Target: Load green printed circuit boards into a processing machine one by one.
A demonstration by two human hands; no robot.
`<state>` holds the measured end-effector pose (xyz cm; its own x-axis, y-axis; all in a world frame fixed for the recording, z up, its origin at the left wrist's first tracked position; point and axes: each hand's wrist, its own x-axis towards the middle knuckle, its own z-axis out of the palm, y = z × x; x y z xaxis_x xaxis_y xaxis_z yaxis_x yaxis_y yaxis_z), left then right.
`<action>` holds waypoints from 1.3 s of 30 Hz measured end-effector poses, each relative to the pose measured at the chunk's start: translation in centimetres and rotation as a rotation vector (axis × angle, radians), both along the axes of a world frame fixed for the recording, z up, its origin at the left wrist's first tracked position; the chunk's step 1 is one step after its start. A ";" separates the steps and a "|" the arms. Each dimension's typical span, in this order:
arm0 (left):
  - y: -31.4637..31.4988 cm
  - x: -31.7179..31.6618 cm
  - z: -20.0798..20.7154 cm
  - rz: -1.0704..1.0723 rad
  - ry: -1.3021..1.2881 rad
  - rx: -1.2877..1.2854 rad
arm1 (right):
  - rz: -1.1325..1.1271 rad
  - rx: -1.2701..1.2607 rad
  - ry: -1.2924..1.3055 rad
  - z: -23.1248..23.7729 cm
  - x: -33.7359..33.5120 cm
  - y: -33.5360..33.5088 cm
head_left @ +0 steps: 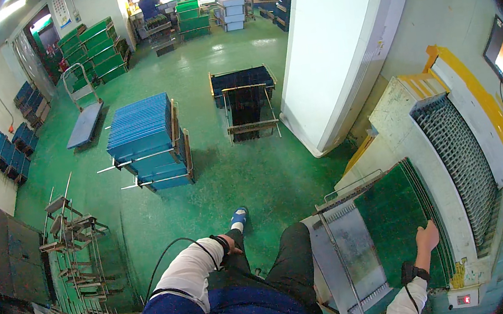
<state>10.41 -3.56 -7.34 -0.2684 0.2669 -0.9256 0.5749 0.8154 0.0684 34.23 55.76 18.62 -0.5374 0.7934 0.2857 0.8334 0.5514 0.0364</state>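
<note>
My right hand (427,237) is closed at the edge of a thin green board (390,212), fingers curled at its right side. Several such boards stand close together, with their edges lined up in front of the pale machine (396,106). Left of them, a rack (334,244) with a metal rail and toothed strips holds a flat grey plate (348,254). My left hand (233,244) rests by my left leg, away from the boards; its fingers are mostly hidden.
Chain-like grey mesh (457,155) runs along the machine's curved opening. A tall white cabinet (338,48) stands ahead to the right. Blue racks (143,138), a black rack (245,102), a flat trolley (84,124) and metal frames (75,239) stand on the green floor. People work far back.
</note>
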 end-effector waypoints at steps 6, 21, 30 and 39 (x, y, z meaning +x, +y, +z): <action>1.3 0.3 5.3 0.101 0.029 0.102 | -0.009 -0.082 -0.081 0.9 2.5 1.4; 1.8 0.8 10.3 -0.327 -0.009 0.158 | 0.091 -0.486 0.723 24.8 9.2 4.9; 0.5 0.3 7.6 0.746 -0.089 -0.022 | 0.260 -1.227 1.817 15.4 10.9 9.4; 4.1 1.1 14.9 -0.113 -0.002 0.078 | 0.187 -1.253 1.974 7.6 3.7 16.3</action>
